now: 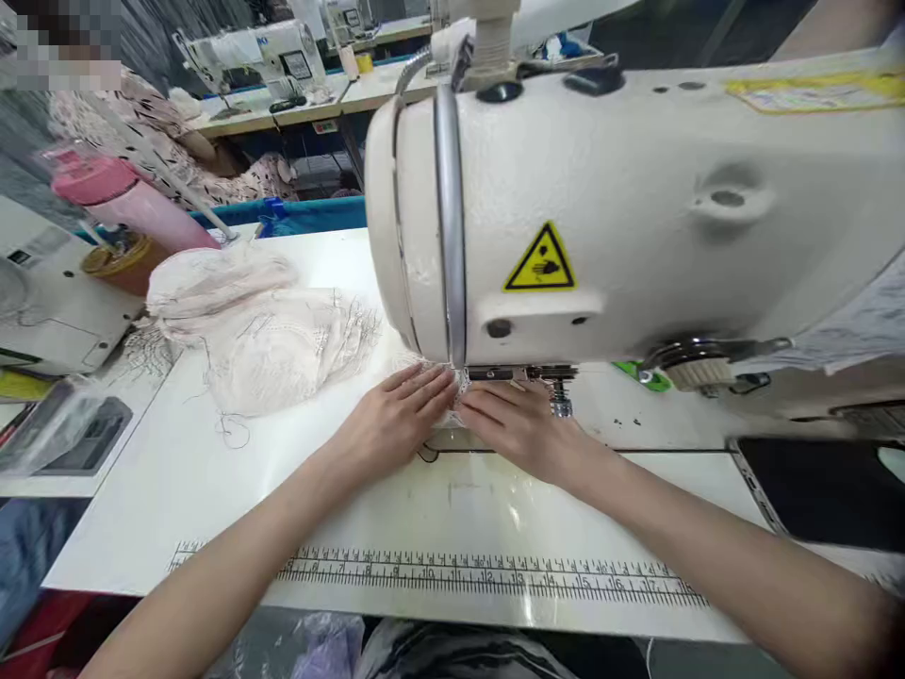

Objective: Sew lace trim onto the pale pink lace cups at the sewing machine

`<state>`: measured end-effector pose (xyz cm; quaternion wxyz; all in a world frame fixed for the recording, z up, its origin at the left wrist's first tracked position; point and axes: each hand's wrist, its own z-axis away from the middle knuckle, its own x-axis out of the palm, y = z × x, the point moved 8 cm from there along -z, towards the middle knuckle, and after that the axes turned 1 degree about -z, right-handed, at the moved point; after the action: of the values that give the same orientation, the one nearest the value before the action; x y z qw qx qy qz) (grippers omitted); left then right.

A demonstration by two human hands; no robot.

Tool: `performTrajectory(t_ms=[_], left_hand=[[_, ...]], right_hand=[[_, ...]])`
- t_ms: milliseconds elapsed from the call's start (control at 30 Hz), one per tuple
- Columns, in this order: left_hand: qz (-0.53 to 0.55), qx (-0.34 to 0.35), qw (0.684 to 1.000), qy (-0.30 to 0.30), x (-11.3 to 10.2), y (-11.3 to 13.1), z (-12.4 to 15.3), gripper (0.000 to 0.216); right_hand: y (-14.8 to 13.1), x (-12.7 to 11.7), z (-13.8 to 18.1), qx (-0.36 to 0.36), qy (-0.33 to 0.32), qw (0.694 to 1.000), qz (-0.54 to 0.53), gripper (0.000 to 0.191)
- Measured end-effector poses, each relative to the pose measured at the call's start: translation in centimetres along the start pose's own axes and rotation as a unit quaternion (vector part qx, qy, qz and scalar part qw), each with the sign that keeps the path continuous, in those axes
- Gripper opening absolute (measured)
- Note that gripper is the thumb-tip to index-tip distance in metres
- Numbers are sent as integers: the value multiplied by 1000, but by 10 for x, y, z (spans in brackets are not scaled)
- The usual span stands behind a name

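Note:
My left hand (396, 420) and my right hand (516, 424) lie side by side on the white table, right under the head of a cream sewing machine (636, 207). Their fingers are stretched out flat and press a small piece of pale lace fabric (456, 401) at the needle area. The fingertips nearly touch each other. The needle itself is hidden behind the machine head. A heap of the same pale lace fabric (261, 325) lies on the table to the left of my left hand.
A printed ruler (459, 571) runs along the table's front edge. A pink bottle (134, 198) and a brown tape roll (120, 259) stand at the far left. Another person in patterned clothing (176, 141) sits behind, among more sewing machines (261, 57). A dark phone (820, 490) lies at right.

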<state>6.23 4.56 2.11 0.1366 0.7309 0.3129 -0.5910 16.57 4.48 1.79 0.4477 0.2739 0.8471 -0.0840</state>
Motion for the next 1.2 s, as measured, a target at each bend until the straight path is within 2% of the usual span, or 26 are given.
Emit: performTrajectory(t_ms=[267, 567, 700, 1000, 1200], left_hand=[[-12, -27, 999, 18, -6, 6, -1, 38], [-53, -54, 997, 18, -4, 13, -4, 37], [-56, -65, 996, 19, -4, 14, -4, 37], [-62, -76, 995, 15, -4, 15, -5, 37], [-65, -80, 995, 13, -2, 13, -4, 38]], right_hand=[[5, -4, 1, 3, -41, 998, -50, 22], [7, -21, -4, 2, -16, 994, 108, 9], [7, -25, -4, 15, -3, 991, 130, 8], [12, -27, -8, 8, 5, 996, 90, 11], [23, -14, -4, 21, 27, 999, 23, 23]])
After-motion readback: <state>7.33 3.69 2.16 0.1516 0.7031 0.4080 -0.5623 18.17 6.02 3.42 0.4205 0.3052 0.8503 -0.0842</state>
